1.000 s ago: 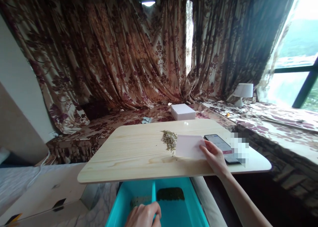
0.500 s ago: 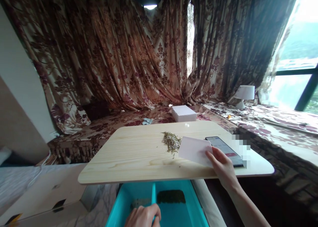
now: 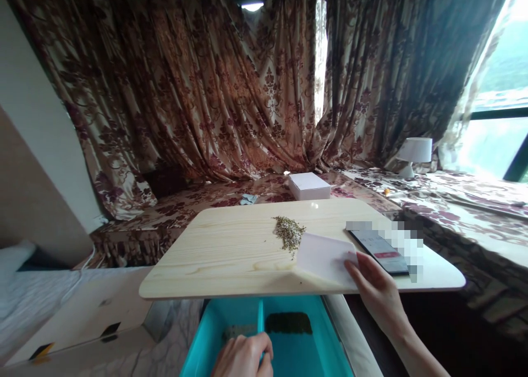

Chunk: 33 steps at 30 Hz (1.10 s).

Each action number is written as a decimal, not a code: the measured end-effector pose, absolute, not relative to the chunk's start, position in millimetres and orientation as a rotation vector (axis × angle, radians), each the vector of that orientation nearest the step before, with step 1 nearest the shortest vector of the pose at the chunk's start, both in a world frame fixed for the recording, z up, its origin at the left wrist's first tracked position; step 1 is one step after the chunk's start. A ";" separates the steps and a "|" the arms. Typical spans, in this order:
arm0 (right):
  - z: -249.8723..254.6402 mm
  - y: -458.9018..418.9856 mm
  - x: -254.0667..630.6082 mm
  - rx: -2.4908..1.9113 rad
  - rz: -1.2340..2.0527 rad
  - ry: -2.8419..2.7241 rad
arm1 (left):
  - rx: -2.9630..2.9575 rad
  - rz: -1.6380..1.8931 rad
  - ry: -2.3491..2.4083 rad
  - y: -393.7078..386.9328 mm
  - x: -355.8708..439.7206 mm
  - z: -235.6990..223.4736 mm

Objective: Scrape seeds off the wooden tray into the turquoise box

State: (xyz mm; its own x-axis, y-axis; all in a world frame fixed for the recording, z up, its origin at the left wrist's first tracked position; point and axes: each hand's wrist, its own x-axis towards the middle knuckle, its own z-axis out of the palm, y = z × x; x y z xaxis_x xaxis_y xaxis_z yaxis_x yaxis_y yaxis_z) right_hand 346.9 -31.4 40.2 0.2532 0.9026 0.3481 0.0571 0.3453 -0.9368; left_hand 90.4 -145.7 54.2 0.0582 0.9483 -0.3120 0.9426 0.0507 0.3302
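My right hand pinches a thin white card at its right end, low over the tabletop. Just beyond the card's left corner lies a loose pile of small green-brown and pale grains. One dark speck sits between the card and the table's near edge. Below that edge is a teal bin split by a divider. My left hand is closed at the divider and appears to grip it; the fingertips are partly hidden. Dark green grains fill the far end of the bin's right compartment.
The light wooden table carries a phone, partly pixelated, right of the card. Behind it stand a white box and a folded grey cloth. A lamp is far right. A flat carton lies at left.
My right hand has drawn the card toward the table's near edge and tilted it. The speck there has shifted nearer too. My left hand stays at the bin's divider; the view has turned slightly right.
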 end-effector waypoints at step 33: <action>54.0 -37.9 354.6 -1.075 0.759 -1.168 | 1.868 0.095 1.889 -149.4 84.9 53.7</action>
